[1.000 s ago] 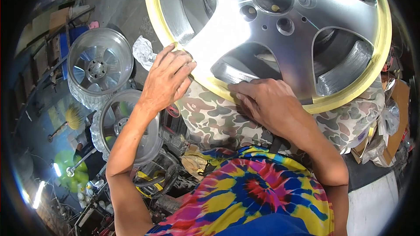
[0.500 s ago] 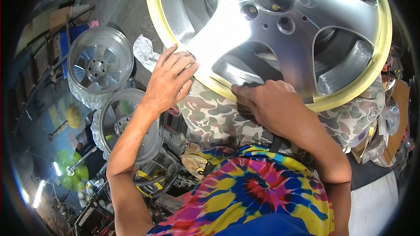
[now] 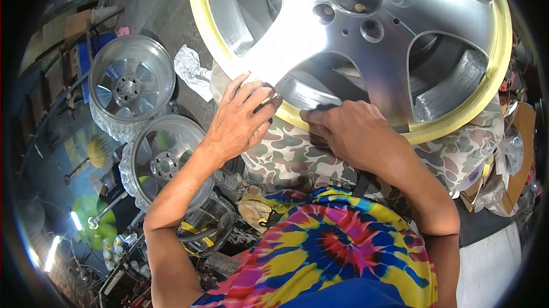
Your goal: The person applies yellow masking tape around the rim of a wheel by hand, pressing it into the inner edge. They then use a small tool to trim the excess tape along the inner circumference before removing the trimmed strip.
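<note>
On the wheel [image 3: 380,71]'s yellow rim [image 3: 457,123], the left hand [image 3: 243,118] spreads its fingers a bit; the right hand [image 3: 360,134] bends its own. Can't tell if either holds anything.

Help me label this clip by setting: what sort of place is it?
Probably a workshop for refinishing or repairing wheels. A large metal wheel with yellow tape around its rim dominates the view, and two more wheels, one farther and one nearer, sit off to the left.

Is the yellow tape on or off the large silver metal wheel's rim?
On: yellow tape curves along the edge of the large silver metal wheel. Under the left hand and right hand, cannot tell.
</note>
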{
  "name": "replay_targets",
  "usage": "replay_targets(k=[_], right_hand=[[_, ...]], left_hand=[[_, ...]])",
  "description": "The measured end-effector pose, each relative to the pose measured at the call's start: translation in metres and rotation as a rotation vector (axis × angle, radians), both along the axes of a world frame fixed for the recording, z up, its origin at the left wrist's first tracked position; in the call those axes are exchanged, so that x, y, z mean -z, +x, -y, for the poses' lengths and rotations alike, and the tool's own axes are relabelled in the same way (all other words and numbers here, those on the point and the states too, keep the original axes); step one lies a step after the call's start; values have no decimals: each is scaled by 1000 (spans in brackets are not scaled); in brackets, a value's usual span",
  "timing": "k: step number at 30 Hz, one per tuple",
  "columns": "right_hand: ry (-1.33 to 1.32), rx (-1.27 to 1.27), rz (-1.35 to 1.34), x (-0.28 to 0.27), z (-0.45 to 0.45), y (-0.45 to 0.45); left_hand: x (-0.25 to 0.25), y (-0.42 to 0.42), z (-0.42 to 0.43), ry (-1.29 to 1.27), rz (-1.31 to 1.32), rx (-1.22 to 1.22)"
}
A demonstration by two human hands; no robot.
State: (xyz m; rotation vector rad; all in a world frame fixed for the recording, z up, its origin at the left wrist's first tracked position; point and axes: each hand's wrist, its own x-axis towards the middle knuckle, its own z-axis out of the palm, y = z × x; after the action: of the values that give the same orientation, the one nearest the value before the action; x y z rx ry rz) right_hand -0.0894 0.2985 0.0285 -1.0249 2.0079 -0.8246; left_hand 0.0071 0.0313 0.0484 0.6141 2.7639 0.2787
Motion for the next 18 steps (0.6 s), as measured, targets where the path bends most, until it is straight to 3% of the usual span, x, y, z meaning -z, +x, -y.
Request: replay_targets(k=[11,18], right_hand=[[40,-15,99,-3,-1,-5],[-17,10,-15,-2,-9,0]], left_hand=[[-12,-3,5,-45,-27,-59],[-6,-1,-7,-31,6,-10]])
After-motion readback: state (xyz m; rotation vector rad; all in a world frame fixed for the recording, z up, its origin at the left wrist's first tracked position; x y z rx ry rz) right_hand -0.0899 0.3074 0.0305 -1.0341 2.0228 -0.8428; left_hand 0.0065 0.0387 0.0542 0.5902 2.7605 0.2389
